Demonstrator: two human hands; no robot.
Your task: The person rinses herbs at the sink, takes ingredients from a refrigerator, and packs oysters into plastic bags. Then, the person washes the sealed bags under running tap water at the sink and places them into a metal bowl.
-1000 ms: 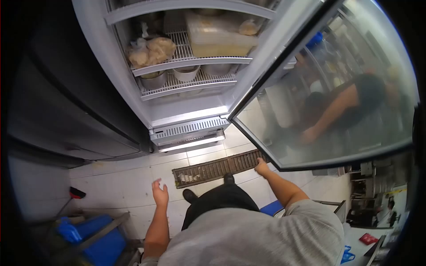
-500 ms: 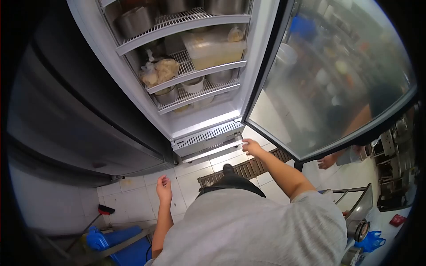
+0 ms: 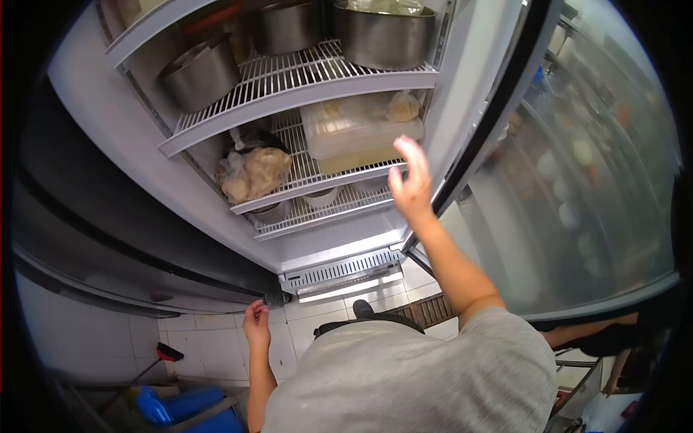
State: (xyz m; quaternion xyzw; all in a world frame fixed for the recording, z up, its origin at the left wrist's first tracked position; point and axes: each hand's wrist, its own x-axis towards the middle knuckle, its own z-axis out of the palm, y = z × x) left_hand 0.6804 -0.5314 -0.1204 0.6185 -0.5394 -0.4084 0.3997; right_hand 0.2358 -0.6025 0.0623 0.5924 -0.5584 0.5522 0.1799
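At open fridge (image 3: pixel 343 270), bare hands (image 3: pixel 413 189)

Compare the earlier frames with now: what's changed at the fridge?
The right hand has risen from low beside the glass door, past the fridge base, to in front of the shelf with the plastic tub. It is open and holds nothing. The left hand stays low, away from the shelves; the door remains open, tub and bagged food in place.
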